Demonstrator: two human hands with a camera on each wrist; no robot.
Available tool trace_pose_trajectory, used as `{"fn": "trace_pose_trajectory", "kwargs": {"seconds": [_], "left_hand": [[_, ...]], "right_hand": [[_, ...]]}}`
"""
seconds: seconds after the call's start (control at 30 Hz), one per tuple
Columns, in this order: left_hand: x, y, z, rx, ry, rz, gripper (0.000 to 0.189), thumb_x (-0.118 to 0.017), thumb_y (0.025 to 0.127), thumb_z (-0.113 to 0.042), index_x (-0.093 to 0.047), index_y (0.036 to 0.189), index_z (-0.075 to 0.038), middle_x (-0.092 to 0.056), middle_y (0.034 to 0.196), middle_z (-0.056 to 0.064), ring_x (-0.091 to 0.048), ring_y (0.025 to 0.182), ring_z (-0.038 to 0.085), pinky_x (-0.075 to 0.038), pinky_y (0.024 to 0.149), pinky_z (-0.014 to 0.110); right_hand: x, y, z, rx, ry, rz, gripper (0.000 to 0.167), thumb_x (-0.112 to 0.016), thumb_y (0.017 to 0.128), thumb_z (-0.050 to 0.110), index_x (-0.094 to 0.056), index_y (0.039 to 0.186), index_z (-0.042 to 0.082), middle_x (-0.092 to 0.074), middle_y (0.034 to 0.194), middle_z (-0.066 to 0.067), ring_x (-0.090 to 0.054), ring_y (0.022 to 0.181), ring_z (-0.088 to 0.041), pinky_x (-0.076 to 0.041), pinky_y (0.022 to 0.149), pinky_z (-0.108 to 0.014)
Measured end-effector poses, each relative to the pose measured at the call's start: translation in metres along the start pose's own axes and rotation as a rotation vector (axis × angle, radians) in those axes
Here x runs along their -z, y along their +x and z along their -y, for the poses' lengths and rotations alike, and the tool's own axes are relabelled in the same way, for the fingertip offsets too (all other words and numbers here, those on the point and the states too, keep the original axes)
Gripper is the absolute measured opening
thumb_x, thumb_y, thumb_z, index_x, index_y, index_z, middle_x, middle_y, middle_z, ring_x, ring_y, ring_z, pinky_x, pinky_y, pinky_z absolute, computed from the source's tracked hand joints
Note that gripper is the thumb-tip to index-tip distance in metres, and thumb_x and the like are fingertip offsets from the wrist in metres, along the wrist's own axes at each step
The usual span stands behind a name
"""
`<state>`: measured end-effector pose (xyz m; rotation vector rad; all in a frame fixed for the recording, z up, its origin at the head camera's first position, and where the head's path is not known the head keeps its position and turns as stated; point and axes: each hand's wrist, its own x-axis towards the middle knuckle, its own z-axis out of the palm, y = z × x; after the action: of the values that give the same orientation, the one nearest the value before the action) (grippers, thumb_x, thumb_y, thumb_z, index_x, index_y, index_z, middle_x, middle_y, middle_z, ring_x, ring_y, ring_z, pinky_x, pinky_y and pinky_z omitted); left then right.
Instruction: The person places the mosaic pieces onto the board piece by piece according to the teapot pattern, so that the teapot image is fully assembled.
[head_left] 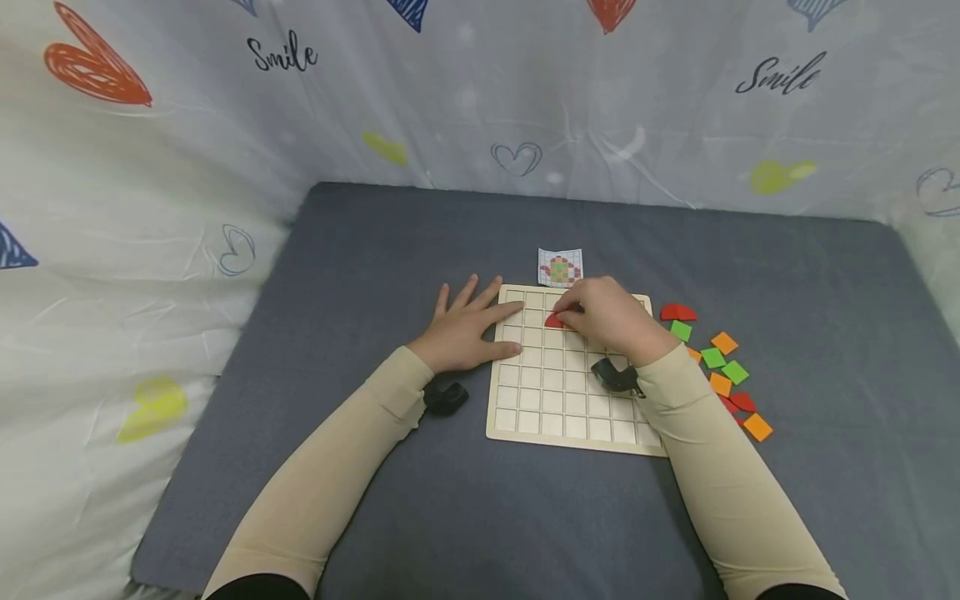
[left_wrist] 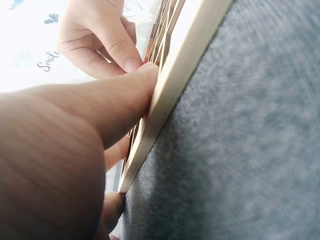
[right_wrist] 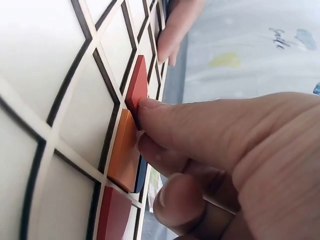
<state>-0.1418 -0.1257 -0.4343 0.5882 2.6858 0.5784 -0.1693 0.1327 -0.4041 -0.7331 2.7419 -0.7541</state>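
My right hand [head_left: 607,318] is over the upper part of a pale wooden grid board [head_left: 529,400]. Its thumb and a finger pinch a red curved-edge tile [head_left: 552,321] at the grid. In the right wrist view, the thumb lies against this tile, and an orange tile [right_wrist: 124,150] and another red tile [right_wrist: 114,212] sit in nearby squares. My left hand [head_left: 461,335] rests at the board's left edge with fingers spread and thumb tip on the rim. The right palm hides part of the grid in the head view.
A small card [head_left: 560,265] with a coloured grid picture lies just beyond the board. To the right are loose tiles: a red half-round shape [head_left: 678,312], several green squares [head_left: 712,358], orange squares [head_left: 757,427] and red pieces [head_left: 742,402], some partly behind the right sleeve.
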Motion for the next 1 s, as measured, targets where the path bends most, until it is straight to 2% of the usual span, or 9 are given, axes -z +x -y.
{"fn": "trace_pose_trajectory", "kwargs": {"seconds": [0.2,0.3,0.47,0.6,0.87,1.0], "left_hand": [[0.000,0.000,0.000,0.008,0.000,0.006,0.077,-0.057,0.098,-0.071,-0.034,0.165,-0.041,-0.002,0.178,-0.002,0.015,0.162,0.029,0.020,0.124,0.061],[0.000,0.000,0.000,-0.003,-0.011,-0.003,0.077,-0.057,0.098,-0.071,-0.035,0.165,-0.040,-0.003,0.178,-0.001,0.014,0.163,0.029,0.020,0.124,0.062],[-0.001,-0.006,0.003,0.011,-0.010,-0.010,0.077,-0.059,0.098,-0.070,-0.036,0.164,-0.040,-0.004,0.178,-0.001,0.013,0.163,0.030,0.019,0.124,0.062],[-0.002,-0.009,0.006,0.018,-0.009,-0.012,0.077,-0.061,0.098,-0.068,-0.036,0.164,-0.039,-0.005,0.178,0.000,0.012,0.163,0.030,0.018,0.125,0.062],[-0.001,-0.005,0.004,0.005,-0.016,-0.022,0.076,-0.061,0.098,-0.068,-0.037,0.164,-0.039,-0.005,0.178,0.000,0.012,0.163,0.030,0.018,0.124,0.062],[-0.002,-0.002,0.003,-0.010,-0.015,-0.019,0.076,-0.060,0.098,-0.069,-0.036,0.164,-0.039,-0.004,0.178,0.000,0.013,0.163,0.030,0.019,0.124,0.062]], "right_hand": [[0.008,-0.007,-0.001,-0.054,0.034,0.035,0.020,-0.070,0.102,0.018,-0.082,0.114,0.007,-0.078,0.108,-0.008,-0.071,0.095,-0.024,-0.059,0.085,-0.044],[0.016,-0.013,-0.005,-0.089,0.029,0.027,0.024,-0.067,0.104,0.018,-0.079,0.119,0.004,-0.076,0.112,-0.011,-0.068,0.097,-0.025,-0.057,0.086,-0.045],[0.025,-0.022,-0.010,-0.119,0.036,0.043,0.027,-0.064,0.105,0.018,-0.076,0.123,0.003,-0.074,0.113,-0.012,-0.065,0.091,-0.026,-0.054,0.081,-0.044],[0.031,-0.031,-0.013,-0.147,0.025,0.041,0.027,-0.064,0.105,0.020,-0.076,0.123,0.004,-0.075,0.112,-0.012,-0.065,0.088,-0.025,-0.054,0.080,-0.043],[0.044,-0.053,-0.031,-0.207,-0.024,0.021,0.027,-0.065,0.104,0.018,-0.075,0.123,0.001,-0.075,0.110,-0.015,-0.065,0.091,-0.027,-0.054,0.082,-0.046],[0.049,-0.068,-0.043,-0.237,-0.036,0.013,0.024,-0.067,0.104,0.018,-0.075,0.118,0.000,-0.074,0.106,-0.014,-0.064,0.089,-0.027,-0.054,0.076,-0.044]]}}
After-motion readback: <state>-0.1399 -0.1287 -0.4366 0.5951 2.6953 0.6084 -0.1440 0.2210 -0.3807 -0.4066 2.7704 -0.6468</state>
